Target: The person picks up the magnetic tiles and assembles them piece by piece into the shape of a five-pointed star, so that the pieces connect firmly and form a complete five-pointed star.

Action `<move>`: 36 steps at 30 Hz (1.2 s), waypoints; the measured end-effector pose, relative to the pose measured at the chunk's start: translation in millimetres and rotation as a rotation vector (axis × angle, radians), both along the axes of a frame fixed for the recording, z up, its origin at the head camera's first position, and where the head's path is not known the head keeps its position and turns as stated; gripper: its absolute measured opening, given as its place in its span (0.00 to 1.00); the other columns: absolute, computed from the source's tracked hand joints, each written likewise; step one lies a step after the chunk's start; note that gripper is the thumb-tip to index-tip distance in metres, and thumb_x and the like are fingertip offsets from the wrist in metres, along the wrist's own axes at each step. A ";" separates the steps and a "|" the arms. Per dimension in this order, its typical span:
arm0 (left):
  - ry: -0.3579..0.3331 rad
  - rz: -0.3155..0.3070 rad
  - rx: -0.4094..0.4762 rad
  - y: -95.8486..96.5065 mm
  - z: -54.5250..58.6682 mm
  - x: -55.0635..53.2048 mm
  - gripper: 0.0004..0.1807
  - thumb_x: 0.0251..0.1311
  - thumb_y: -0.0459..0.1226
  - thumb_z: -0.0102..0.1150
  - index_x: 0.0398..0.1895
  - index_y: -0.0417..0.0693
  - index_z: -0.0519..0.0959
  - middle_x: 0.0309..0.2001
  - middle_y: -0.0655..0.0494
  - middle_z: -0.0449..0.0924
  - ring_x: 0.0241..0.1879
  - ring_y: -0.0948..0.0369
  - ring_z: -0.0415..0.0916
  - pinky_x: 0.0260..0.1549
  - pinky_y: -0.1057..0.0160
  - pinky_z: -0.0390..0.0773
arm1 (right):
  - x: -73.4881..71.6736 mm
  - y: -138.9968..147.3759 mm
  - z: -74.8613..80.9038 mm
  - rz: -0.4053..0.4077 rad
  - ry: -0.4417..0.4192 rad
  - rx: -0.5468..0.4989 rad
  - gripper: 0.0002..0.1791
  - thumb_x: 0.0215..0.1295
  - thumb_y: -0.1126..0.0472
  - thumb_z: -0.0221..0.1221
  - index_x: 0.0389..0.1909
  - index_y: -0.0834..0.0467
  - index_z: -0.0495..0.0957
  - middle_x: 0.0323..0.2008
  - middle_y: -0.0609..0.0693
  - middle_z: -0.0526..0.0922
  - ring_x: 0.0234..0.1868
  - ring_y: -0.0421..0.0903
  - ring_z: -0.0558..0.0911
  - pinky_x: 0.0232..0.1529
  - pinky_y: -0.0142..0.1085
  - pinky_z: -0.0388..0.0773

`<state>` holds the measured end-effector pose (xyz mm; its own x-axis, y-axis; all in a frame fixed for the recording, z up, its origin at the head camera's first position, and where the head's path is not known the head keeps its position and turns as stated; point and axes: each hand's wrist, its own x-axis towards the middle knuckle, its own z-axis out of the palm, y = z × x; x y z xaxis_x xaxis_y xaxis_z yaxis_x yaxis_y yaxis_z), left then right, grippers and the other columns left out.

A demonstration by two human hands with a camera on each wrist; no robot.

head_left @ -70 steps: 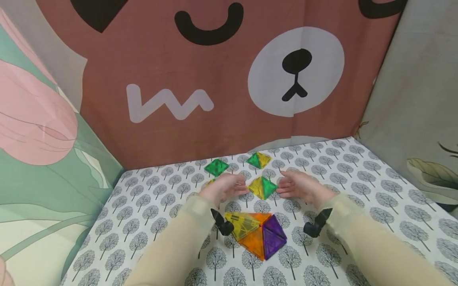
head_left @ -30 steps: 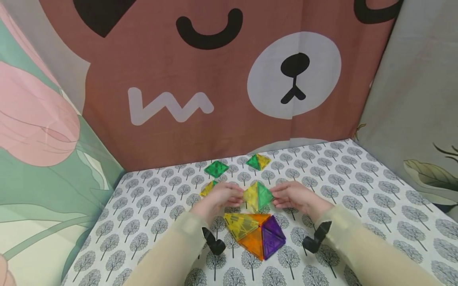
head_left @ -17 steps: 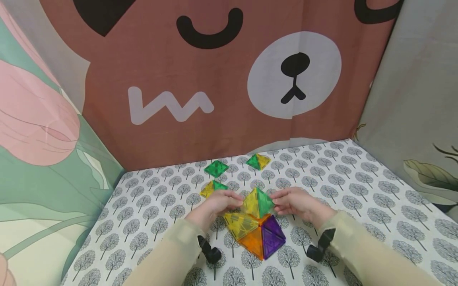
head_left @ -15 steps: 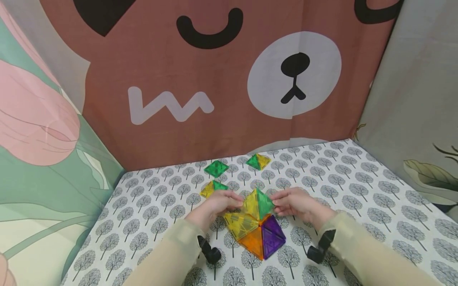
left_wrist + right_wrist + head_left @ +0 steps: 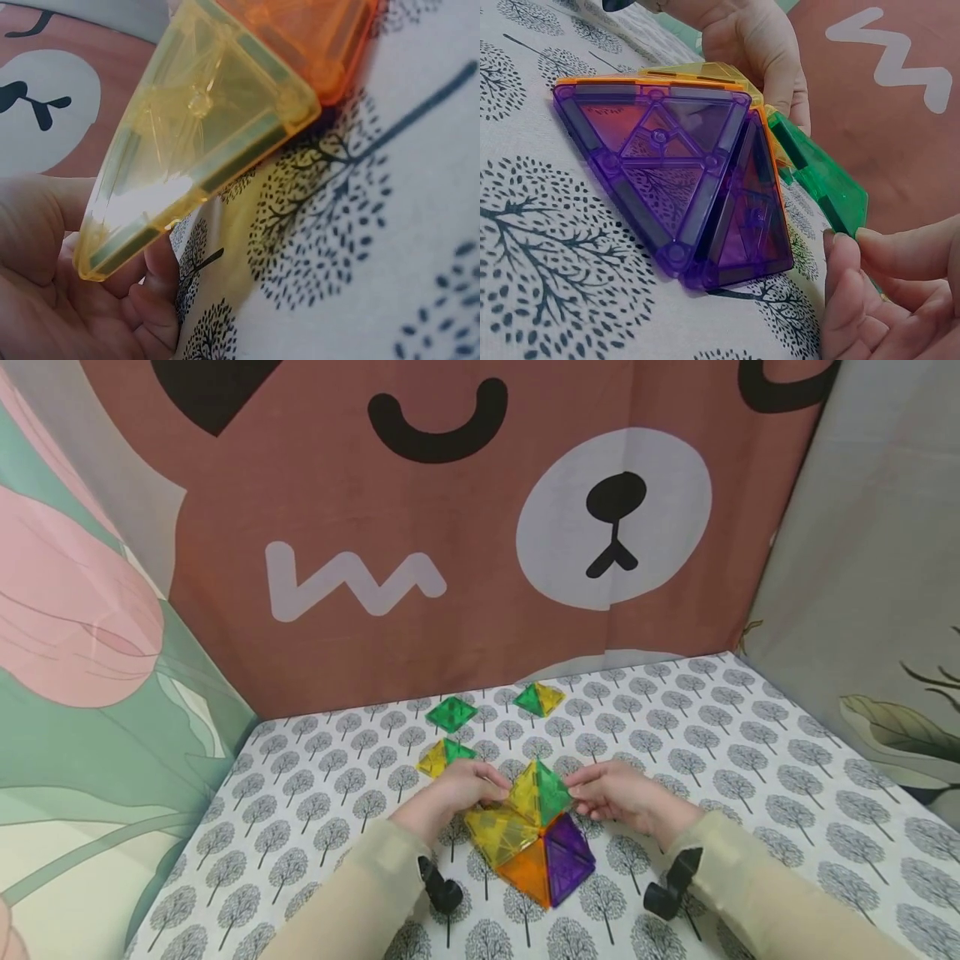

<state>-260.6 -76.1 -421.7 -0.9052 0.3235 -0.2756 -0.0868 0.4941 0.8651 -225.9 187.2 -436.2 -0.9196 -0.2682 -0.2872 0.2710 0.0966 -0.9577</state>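
While the left hand (image 5: 459,787) pinches the yellow side and the right hand (image 5: 618,793) the green side, the yellow-green piece (image 5: 534,795) slants — at the far edge of the multicoloured block (image 5: 527,870) on the bench (image 5: 300,827).

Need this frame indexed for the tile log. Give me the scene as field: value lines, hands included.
left hand: left hand grips the yellow side of the held shape
right hand: right hand pinches its green side
held shape position: tilted, at the far edge of the larger shape; whether joined, cannot tell
larger shape colors: yellow, orange, purple
other shapes: green shape and green-yellow shape at the back; yellow-green shape just beyond the left hand
surface: tree-print cloth
backdrop: bear-print curtain
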 end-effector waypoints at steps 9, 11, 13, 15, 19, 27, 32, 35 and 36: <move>0.012 -0.091 -0.058 0.6 4.0 3.1 0.05 0.58 0.36 0.69 0.37 0.47 0.87 0.35 0.55 0.81 0.33 0.58 0.76 0.34 0.59 0.77 | 3.3 -4.5 0.2 0.046 0.016 -0.009 0.14 0.64 0.69 0.60 0.49 0.68 0.79 0.29 0.54 0.82 0.26 0.42 0.79 0.26 0.27 0.76; 0.003 -0.095 -0.060 0.9 4.9 3.7 0.05 0.59 0.36 0.69 0.37 0.47 0.87 0.33 0.55 0.81 0.33 0.59 0.76 0.33 0.60 0.77 | 4.0 -6.0 0.2 0.050 0.021 -0.004 0.13 0.63 0.68 0.60 0.48 0.68 0.80 0.29 0.54 0.82 0.26 0.42 0.79 0.26 0.28 0.75; -0.006 -0.098 -0.056 0.9 5.1 3.9 0.05 0.59 0.36 0.68 0.37 0.47 0.87 0.33 0.55 0.82 0.33 0.59 0.76 0.32 0.61 0.77 | 4.8 -7.3 0.5 0.051 0.024 0.003 0.13 0.63 0.68 0.60 0.48 0.68 0.80 0.29 0.54 0.82 0.26 0.42 0.79 0.25 0.28 0.75; -0.020 -0.099 -0.047 1.0 5.2 3.7 0.05 0.60 0.36 0.68 0.37 0.47 0.87 0.32 0.54 0.82 0.33 0.59 0.77 0.32 0.61 0.77 | 5.8 -8.3 1.3 0.054 0.027 0.013 0.13 0.63 0.68 0.60 0.48 0.68 0.80 0.29 0.54 0.82 0.25 0.41 0.78 0.25 0.28 0.74; -0.034 -0.096 -0.030 1.1 5.1 3.9 0.05 0.60 0.36 0.67 0.38 0.46 0.87 0.31 0.54 0.83 0.32 0.59 0.77 0.29 0.63 0.78 | 7.3 -9.9 2.9 0.051 0.025 0.029 0.13 0.63 0.69 0.60 0.48 0.68 0.80 0.28 0.55 0.82 0.24 0.41 0.78 0.24 0.27 0.73; -0.037 -0.096 -0.011 0.5 2.8 3.4 0.06 0.61 0.36 0.67 0.39 0.45 0.87 0.31 0.53 0.83 0.31 0.59 0.77 0.27 0.64 0.77 | 7.7 -12.6 2.0 0.057 0.047 0.072 0.14 0.62 0.69 0.62 0.49 0.69 0.80 0.30 0.55 0.82 0.24 0.43 0.79 0.23 0.29 0.74; -0.032 -0.091 -0.008 0.0 1.9 3.3 0.06 0.60 0.36 0.67 0.39 0.45 0.87 0.31 0.53 0.83 0.32 0.58 0.77 0.28 0.64 0.77 | 7.4 -13.9 0.7 0.050 0.056 0.100 0.14 0.62 0.69 0.63 0.48 0.68 0.81 0.31 0.55 0.83 0.24 0.44 0.79 0.24 0.30 0.75; -0.030 -0.089 -0.006 -0.3 1.5 3.2 0.06 0.60 0.36 0.67 0.39 0.46 0.87 0.32 0.54 0.84 0.33 0.58 0.78 0.28 0.64 0.77 | 8.2 -14.3 0.3 0.048 0.068 0.123 0.14 0.62 0.69 0.63 0.48 0.67 0.81 0.31 0.55 0.82 0.24 0.45 0.79 0.24 0.31 0.75; -0.029 -0.089 -0.003 -0.5 1.3 3.4 0.06 0.60 0.36 0.67 0.39 0.46 0.87 0.32 0.54 0.84 0.34 0.58 0.78 0.29 0.64 0.78 | 8.8 -14.3 0.2 0.048 0.076 0.133 0.13 0.61 0.69 0.63 0.48 0.67 0.82 0.32 0.55 0.83 0.24 0.45 0.79 0.24 0.32 0.76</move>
<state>-257.2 -76.6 -420.3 -0.8645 0.4014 -0.3026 -0.0677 0.5034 0.8614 -217.0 172.8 -436.0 -0.9271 -0.2766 -0.2530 0.1899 0.2355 -0.9531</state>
